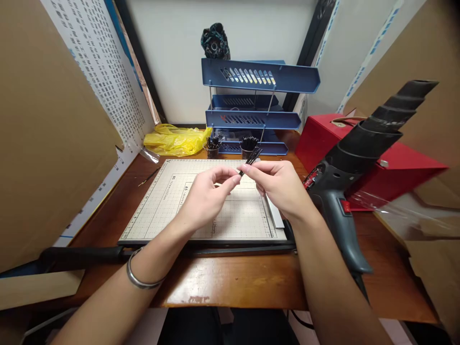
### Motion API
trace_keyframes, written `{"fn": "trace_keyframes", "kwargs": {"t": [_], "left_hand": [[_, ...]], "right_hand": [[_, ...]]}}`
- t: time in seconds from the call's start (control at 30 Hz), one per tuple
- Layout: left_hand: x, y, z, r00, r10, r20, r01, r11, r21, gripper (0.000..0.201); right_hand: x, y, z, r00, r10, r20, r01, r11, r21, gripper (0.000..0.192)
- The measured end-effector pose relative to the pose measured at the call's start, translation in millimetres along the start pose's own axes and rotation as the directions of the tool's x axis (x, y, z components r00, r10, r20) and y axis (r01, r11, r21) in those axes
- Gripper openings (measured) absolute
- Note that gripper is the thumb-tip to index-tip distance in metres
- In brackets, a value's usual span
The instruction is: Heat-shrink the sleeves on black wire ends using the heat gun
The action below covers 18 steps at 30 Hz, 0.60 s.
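Over the paper cutter [201,211], both hands pinch thin black sticks [251,160], left hand [208,196] and right hand [278,184]; I'd keep that grip near the tips.

The cutting board [201,206] carries grid markings with paper-size labels "A5" and "B5"; print on the white sheet [104,72] is too small to read.
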<state>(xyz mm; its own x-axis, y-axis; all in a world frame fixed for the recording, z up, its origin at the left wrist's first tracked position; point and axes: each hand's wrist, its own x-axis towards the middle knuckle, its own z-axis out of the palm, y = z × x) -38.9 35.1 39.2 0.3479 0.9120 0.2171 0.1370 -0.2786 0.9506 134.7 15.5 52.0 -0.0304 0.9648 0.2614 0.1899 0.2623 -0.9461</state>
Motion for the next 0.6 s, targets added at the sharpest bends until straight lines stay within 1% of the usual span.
{"fn": "trace_keyframes", "kwargs": {"t": [0.07, 0.1, 0.2, 0.23, 0.27, 0.37, 0.43, 0.53, 0.6], "left_hand": [[-2, 0, 3.0, 0.999, -0.027, 0.032, 0.028, 1.0, -0.012, 0.023], [-3, 1, 4.3, 0.999, -0.027, 0.018, 0.028, 0.999, -0.021, 0.025], [-6, 1, 8.3, 0.995, 0.028, -0.093, -0.035, 0.997, -0.071, 0.036], [-6, 1, 9.6, 0.993, 0.042, -0.106, -0.052, 0.994, -0.092, 0.037], [-7, 0, 11.1, 0.994, 0.045, -0.096, -0.056, 0.992, -0.117, 0.036], [-9, -2, 15.2, 0.999, 0.012, -0.042, -0.019, 0.985, -0.174, 0.028], [-9, -2, 17.3, 0.999, 0.0, -0.048, -0.009, 0.983, -0.185, 0.022], [-10, 0, 18.8, 0.999, 0.004, -0.046, -0.012, 0.981, -0.192, 0.017], [-10, 1, 18.7, 0.999, 0.007, -0.043, -0.015, 0.98, -0.199, 0.015]], "right_hand": [[-1, 5, -5, 0.999, -0.013, 0.043, 0.012, 1.0, 0.013, 0.042], [-3, 7, -7, 0.998, -0.011, 0.067, 0.01, 1.0, 0.025, 0.039], [-8, 14, -15, 0.99, -0.009, 0.141, 0.003, 0.999, 0.045, 0.037], [-10, 16, -17, 0.985, -0.018, 0.17, 0.012, 0.999, 0.034, 0.035], [-12, 17, -18, 0.979, -0.031, 0.2, 0.027, 0.999, 0.02, 0.032], [-15, 17, -19, 0.96, -0.06, 0.275, 0.063, 0.998, 0.0, 0.023], [-17, 16, -18, 0.954, -0.028, 0.299, 0.026, 1.0, 0.013, 0.02], [-20, 14, -16, 0.95, 0.049, 0.308, -0.069, 0.996, 0.053, 0.017], [-21, 13, -15, 0.951, 0.06, 0.305, -0.088, 0.993, 0.077, 0.017]]}}
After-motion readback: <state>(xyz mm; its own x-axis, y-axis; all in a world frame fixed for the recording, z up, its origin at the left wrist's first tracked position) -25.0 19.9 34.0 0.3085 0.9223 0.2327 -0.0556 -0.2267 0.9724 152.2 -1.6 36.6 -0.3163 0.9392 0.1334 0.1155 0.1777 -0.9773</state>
